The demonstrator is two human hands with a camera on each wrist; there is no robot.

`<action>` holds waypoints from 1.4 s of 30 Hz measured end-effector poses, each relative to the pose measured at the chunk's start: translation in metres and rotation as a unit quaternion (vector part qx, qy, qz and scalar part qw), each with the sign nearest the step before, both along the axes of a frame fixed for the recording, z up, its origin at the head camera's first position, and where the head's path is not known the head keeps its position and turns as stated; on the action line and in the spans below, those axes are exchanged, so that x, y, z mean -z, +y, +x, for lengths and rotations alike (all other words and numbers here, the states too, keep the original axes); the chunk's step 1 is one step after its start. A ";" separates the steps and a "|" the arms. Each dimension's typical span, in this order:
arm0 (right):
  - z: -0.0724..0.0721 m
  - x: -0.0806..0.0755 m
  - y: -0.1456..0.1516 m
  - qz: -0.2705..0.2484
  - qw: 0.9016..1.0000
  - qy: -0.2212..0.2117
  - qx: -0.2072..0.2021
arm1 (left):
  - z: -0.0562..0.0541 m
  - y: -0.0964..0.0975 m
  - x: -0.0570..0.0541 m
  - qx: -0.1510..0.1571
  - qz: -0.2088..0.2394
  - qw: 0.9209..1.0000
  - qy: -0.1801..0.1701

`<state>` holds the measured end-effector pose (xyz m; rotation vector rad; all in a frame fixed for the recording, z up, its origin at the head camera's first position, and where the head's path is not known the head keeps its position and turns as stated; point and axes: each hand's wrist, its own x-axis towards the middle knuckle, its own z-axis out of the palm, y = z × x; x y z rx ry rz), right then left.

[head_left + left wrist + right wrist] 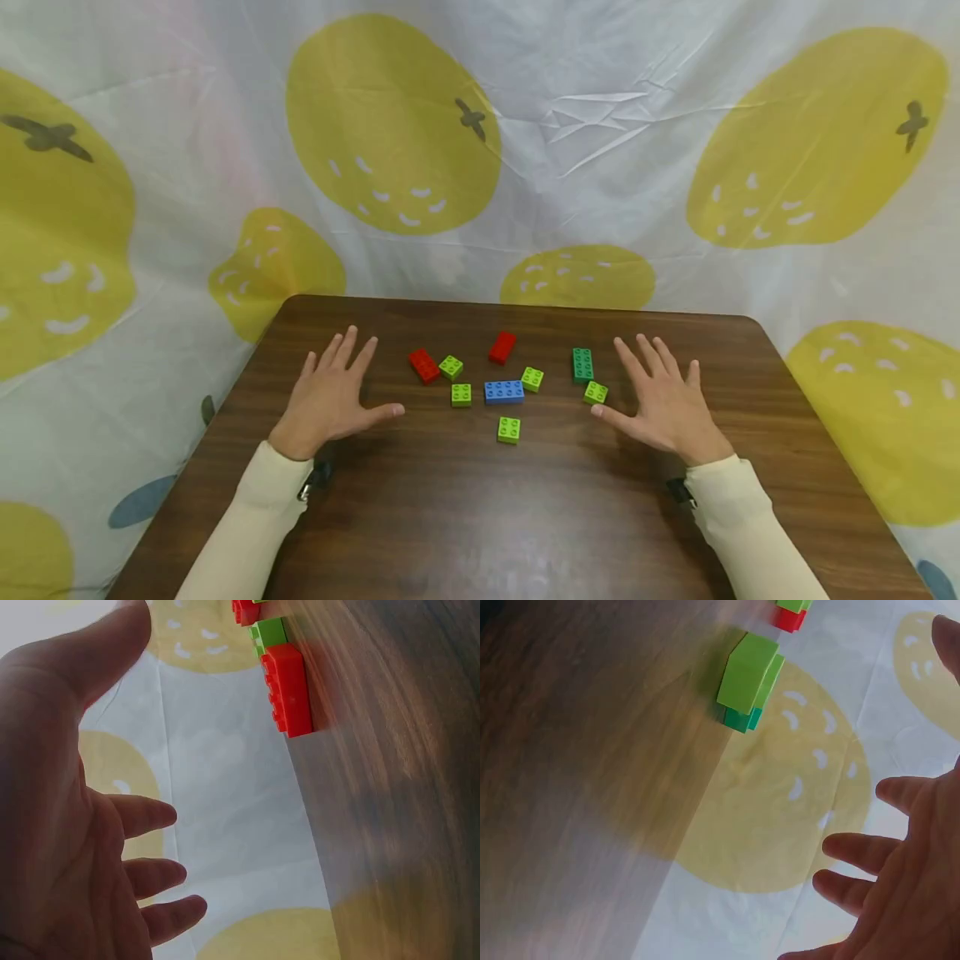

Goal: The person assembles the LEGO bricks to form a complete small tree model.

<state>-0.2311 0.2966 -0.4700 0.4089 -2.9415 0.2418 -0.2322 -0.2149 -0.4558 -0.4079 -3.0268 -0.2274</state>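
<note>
My left hand is held over the left part of the table with fingers spread, holding nothing. Nearest to it lies a red building brick, also seen in the left wrist view as a studded red brick. On the other side, my right hand is spread too, its palm free of any object. Close to its thumb are a lime brick and a dark green brick. Between the hands lie a blue brick, another red brick and several lime bricks, such as one at the front.
The bricks lie loose on a dark brown wooden table with rounded far corners. Behind and around it hangs a white curtain printed with yellow fruit. Dark straps show at both wrists, below cream sleeves.
</note>
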 end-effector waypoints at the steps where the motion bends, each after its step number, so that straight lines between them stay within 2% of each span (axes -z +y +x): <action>1: 0.000 0.000 0.000 -0.004 1.000 0.003 -0.003 | 0.000 0.000 0.000 0.005 0.001 1.000 0.004; 11: 0.000 0.001 -0.009 -0.067 0.995 0.041 -0.057 | 0.003 0.005 0.006 0.036 0.028 0.998 0.031; 18: -0.003 0.002 -0.014 -0.111 0.990 0.047 -0.068 | 0.004 0.016 0.012 0.062 0.078 0.994 0.042; 23: -0.006 0.006 -0.015 -0.144 0.985 0.052 -0.080 | 0.005 0.023 0.020 0.072 0.110 0.990 0.052; 29: -0.009 0.011 -0.017 -0.178 0.980 0.048 -0.080 | 0.007 0.035 0.025 0.087 0.151 0.984 0.038; 35: -0.015 0.014 -0.016 -0.205 0.976 0.023 -0.065 | 0.008 0.047 0.029 0.098 0.188 0.977 0.011; 42: -0.018 0.017 -0.012 -0.216 0.975 -0.015 -0.045 | 0.008 0.063 0.034 0.136 0.223 0.965 -0.018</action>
